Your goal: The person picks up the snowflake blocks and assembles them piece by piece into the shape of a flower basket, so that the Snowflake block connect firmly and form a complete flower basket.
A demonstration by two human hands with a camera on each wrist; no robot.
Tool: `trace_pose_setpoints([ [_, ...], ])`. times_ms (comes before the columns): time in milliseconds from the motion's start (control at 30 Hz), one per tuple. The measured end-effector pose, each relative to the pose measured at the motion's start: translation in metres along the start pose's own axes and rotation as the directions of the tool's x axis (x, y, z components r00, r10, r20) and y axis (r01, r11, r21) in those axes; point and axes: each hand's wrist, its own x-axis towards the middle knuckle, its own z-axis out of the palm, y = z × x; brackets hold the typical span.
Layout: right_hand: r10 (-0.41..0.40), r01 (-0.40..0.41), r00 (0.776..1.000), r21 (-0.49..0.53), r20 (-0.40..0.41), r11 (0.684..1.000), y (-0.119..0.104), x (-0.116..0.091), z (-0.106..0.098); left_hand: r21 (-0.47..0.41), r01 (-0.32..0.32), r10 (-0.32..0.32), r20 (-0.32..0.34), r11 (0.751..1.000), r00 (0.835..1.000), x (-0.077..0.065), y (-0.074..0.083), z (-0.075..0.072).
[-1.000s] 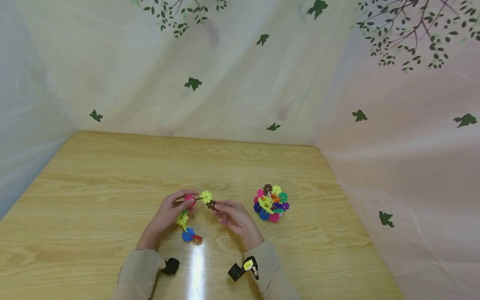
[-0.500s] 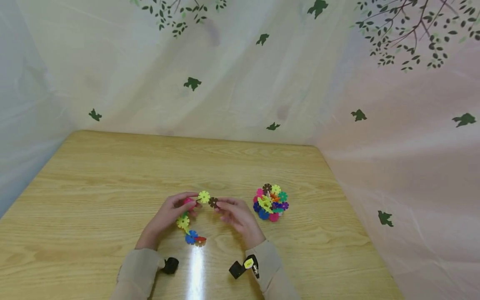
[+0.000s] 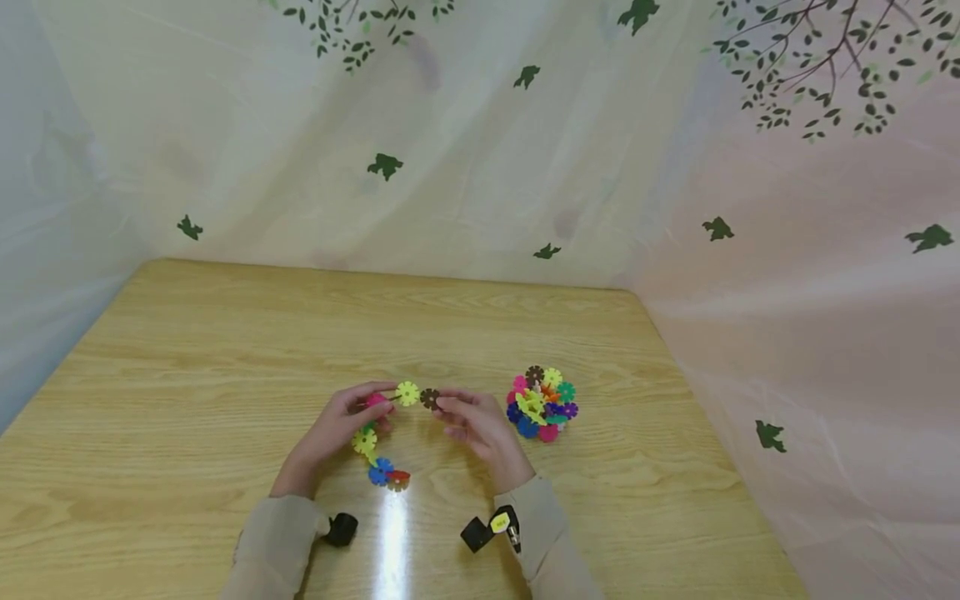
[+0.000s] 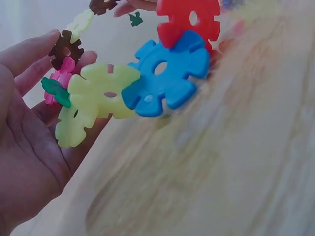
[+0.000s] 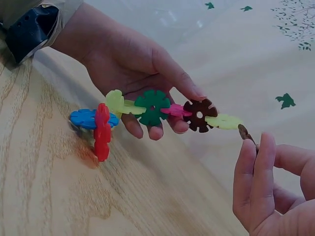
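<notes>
A chain of interlocked plastic snowflake discs curves from my left hand [image 3: 341,421] toward the front of the table. Red [image 4: 189,19], blue [image 4: 170,78], yellow, green [image 5: 152,107], pink and brown discs make it up. My left hand holds the chain near its pink disc [image 3: 378,404], thumb by a brown disc [image 5: 200,115]. Beyond that sticks out a yellow disc [image 3: 407,393]. Between thumb and fingers, my right hand [image 3: 480,429] pinches another brown disc [image 3: 430,399] at the yellow one's edge. Whether these two are joined, I cannot tell.
To the right of my right hand, a cluster of multicoloured snowflake discs [image 3: 542,404] sits on the wooden table [image 3: 225,350]. Pale curtains printed with leaves and birds [image 3: 450,167] hang behind the table and along its sides. Small black wrist cameras [image 3: 476,534] hang at both sleeves.
The brown disc in my right hand has risen from below the yellow disc to nearly level beside it. My right hand has shifted slightly up and right; my left hand stays nearly still.
</notes>
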Motion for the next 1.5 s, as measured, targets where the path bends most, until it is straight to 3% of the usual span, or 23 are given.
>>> trace_pose_setpoints([
  [467,-0.034,0.033,0.999,-0.054,-0.020,0.998,-0.008,-0.004,0.001,0.028,-0.019,0.019,0.006,0.999,1.000,0.001,0.001,0.003],
  [733,-0.033,0.029,0.999,-0.123,-0.032,0.992,-0.008,-0.003,-0.003,0.032,0.021,-0.022,0.027,0.999,0.999,-0.001,0.003,0.005],
  [1133,-0.005,0.018,0.999,-0.274,0.047,0.961,-0.017,-0.004,-0.010,0.059,0.036,-0.039,0.055,0.998,0.998,0.001,0.002,0.007],
  [1500,-0.044,0.052,0.998,-0.166,0.050,0.985,-0.007,-0.001,-0.009,0.024,0.033,-0.035,0.076,0.999,0.997,0.003,0.001,0.008],
])
